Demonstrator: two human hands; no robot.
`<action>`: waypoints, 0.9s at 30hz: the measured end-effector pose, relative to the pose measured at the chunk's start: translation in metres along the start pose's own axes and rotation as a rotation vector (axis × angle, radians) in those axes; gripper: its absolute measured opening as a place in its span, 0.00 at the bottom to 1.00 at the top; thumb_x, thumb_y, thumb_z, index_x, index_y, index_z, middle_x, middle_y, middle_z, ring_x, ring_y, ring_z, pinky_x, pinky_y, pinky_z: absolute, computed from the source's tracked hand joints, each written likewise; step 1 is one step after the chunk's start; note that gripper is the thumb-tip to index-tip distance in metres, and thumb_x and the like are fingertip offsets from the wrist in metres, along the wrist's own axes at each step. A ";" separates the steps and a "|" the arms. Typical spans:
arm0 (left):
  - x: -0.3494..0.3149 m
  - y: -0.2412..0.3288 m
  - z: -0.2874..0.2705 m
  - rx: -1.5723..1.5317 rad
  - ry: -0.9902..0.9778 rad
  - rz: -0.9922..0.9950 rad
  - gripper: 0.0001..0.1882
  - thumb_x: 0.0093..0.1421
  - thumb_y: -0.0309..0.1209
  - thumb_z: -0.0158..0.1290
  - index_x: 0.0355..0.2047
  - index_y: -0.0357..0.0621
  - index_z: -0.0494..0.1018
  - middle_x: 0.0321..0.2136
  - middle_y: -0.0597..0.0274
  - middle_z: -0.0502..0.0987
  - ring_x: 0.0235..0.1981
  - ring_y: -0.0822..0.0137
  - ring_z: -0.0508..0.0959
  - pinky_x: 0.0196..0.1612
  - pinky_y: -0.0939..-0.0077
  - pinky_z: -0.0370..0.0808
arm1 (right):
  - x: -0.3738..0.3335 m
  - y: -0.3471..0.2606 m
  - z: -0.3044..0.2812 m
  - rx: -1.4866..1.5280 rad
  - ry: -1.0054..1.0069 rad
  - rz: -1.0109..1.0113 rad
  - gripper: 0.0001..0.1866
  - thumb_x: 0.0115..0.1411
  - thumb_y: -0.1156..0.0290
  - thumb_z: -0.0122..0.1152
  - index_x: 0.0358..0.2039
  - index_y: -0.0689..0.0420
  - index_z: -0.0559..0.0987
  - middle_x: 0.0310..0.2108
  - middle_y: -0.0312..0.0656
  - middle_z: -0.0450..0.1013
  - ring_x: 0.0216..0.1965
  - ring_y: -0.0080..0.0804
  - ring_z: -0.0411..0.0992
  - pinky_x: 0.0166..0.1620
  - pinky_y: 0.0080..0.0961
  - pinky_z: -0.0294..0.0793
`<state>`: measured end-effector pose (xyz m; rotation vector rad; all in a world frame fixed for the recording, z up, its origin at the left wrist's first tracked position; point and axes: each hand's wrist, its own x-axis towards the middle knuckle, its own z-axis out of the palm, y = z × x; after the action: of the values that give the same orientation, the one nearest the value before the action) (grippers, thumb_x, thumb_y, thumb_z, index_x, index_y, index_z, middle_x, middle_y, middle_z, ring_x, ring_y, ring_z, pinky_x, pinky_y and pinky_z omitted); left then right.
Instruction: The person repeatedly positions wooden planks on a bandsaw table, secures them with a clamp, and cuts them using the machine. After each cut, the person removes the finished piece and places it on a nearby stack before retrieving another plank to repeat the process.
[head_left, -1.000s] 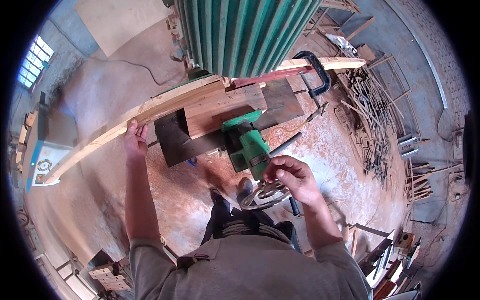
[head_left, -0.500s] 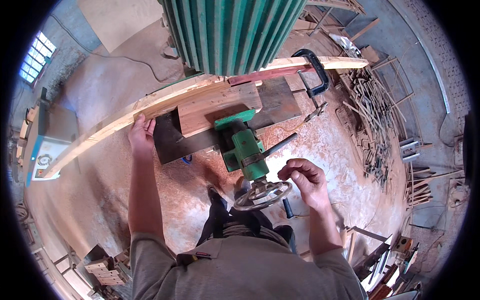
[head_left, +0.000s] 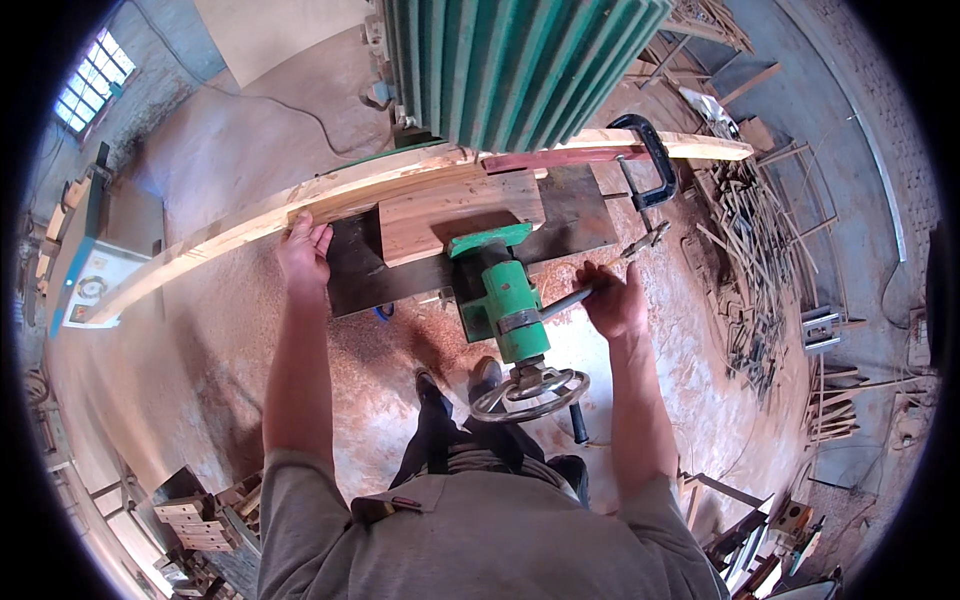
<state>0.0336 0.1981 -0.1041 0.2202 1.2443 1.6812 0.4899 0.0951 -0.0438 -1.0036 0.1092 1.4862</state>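
A long pale wooden beam runs across the machine's dark metal table. At its near edge, left of the table, my left hand grips it. My right hand is closed around the end of a metal lever that sticks out from the green clamp of the machine. The clamp's green plate presses against a reddish-brown wood block, which lies alongside the beam. Below my right hand, the metal handwheel is untouched.
Above the beam looms the ribbed green machine housing. A black C-clamp grips the beam and a dark red strip at the right. Wood scraps are piled on the right-hand floor. A light-coloured cabinet stands far left.
My right hand has moved forward from near the handwheel and closed on the lever. My left hand keeps its place on the beam. The whole view has shifted slightly.
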 end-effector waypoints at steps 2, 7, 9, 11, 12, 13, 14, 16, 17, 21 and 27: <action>0.000 0.001 0.001 0.010 -0.007 -0.004 0.15 0.54 0.31 0.57 0.40 0.43 0.68 0.30 0.67 0.74 0.27 0.70 0.76 0.33 0.75 0.76 | 0.001 -0.007 0.005 -0.064 -0.253 -0.131 0.23 0.63 0.50 0.38 0.38 0.59 0.68 0.32 0.47 0.69 0.34 0.41 0.68 0.42 0.39 0.67; -0.002 0.000 -0.001 0.026 -0.018 0.010 0.15 0.55 0.31 0.56 0.41 0.43 0.67 0.32 0.65 0.74 0.29 0.70 0.75 0.33 0.75 0.76 | -0.078 0.065 0.141 -0.887 -0.765 -0.617 0.14 0.62 0.63 0.43 0.28 0.59 0.73 0.23 0.40 0.70 0.27 0.34 0.70 0.32 0.29 0.70; -0.003 0.001 0.001 0.050 -0.013 0.007 0.15 0.55 0.31 0.55 0.42 0.42 0.67 0.33 0.64 0.74 0.30 0.70 0.75 0.35 0.74 0.76 | -0.101 0.119 0.195 -1.865 -0.970 -0.394 0.16 0.59 0.60 0.47 0.31 0.59 0.77 0.33 0.50 0.74 0.38 0.45 0.72 0.42 0.37 0.72; -0.010 0.004 0.001 0.049 -0.015 0.010 0.15 0.55 0.30 0.55 0.42 0.42 0.67 0.33 0.63 0.73 0.32 0.70 0.75 0.37 0.73 0.75 | -0.099 0.143 0.205 -2.015 -0.952 -0.384 0.19 0.56 0.54 0.51 0.31 0.59 0.78 0.28 0.52 0.74 0.33 0.46 0.73 0.40 0.39 0.71; -0.012 0.007 0.002 0.053 -0.023 0.010 0.15 0.55 0.30 0.55 0.42 0.42 0.67 0.33 0.63 0.73 0.32 0.70 0.75 0.38 0.73 0.75 | -0.099 0.142 0.207 -2.034 -0.949 -0.315 0.20 0.56 0.54 0.50 0.31 0.59 0.78 0.29 0.52 0.74 0.35 0.47 0.73 0.41 0.39 0.71; -0.015 0.010 0.003 0.057 -0.030 0.010 0.15 0.56 0.30 0.54 0.42 0.42 0.67 0.33 0.63 0.73 0.32 0.70 0.75 0.38 0.73 0.75 | -0.101 0.136 0.210 -2.051 -0.946 -0.246 0.20 0.56 0.54 0.49 0.31 0.59 0.78 0.31 0.51 0.74 0.36 0.47 0.73 0.42 0.39 0.71; -0.018 0.012 0.003 0.060 -0.031 0.010 0.15 0.56 0.30 0.54 0.42 0.42 0.66 0.33 0.63 0.73 0.33 0.69 0.74 0.39 0.72 0.74 | -0.101 0.136 0.212 -2.070 -0.947 -0.173 0.20 0.56 0.54 0.49 0.31 0.59 0.79 0.32 0.51 0.75 0.38 0.48 0.73 0.44 0.40 0.71; -0.019 0.007 0.004 0.033 -0.051 0.013 0.16 0.55 0.31 0.54 0.43 0.42 0.66 0.33 0.64 0.73 0.32 0.69 0.74 0.39 0.72 0.74 | -0.094 0.149 0.208 -2.132 -0.939 -0.173 0.21 0.55 0.53 0.49 0.30 0.59 0.79 0.32 0.52 0.74 0.37 0.48 0.73 0.43 0.40 0.71; -0.018 0.005 0.003 0.024 -0.062 0.011 0.17 0.55 0.31 0.54 0.43 0.42 0.66 0.33 0.64 0.72 0.32 0.69 0.74 0.39 0.72 0.74 | -0.088 0.156 0.204 -2.160 -0.932 -0.170 0.21 0.55 0.53 0.49 0.30 0.60 0.79 0.31 0.52 0.74 0.37 0.49 0.73 0.43 0.40 0.71; -0.013 0.000 0.009 0.029 -0.013 0.036 0.18 0.55 0.31 0.55 0.44 0.42 0.64 0.33 0.64 0.72 0.32 0.70 0.74 0.38 0.74 0.74 | -0.085 0.170 0.197 -2.242 -0.893 -0.166 0.21 0.56 0.54 0.49 0.33 0.61 0.78 0.31 0.53 0.74 0.37 0.50 0.73 0.43 0.40 0.71; -0.003 -0.006 0.004 0.078 0.003 0.092 0.17 0.55 0.32 0.56 0.42 0.42 0.64 0.32 0.65 0.73 0.28 0.74 0.75 0.33 0.81 0.74 | -0.096 0.065 0.175 -1.432 -0.657 -0.596 0.15 0.56 0.58 0.56 0.37 0.56 0.75 0.32 0.41 0.75 0.34 0.33 0.73 0.39 0.31 0.72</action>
<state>0.0414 0.1980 -0.1053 0.3268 1.3206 1.7126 0.3312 0.1133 0.0924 -1.3394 -1.7737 1.1123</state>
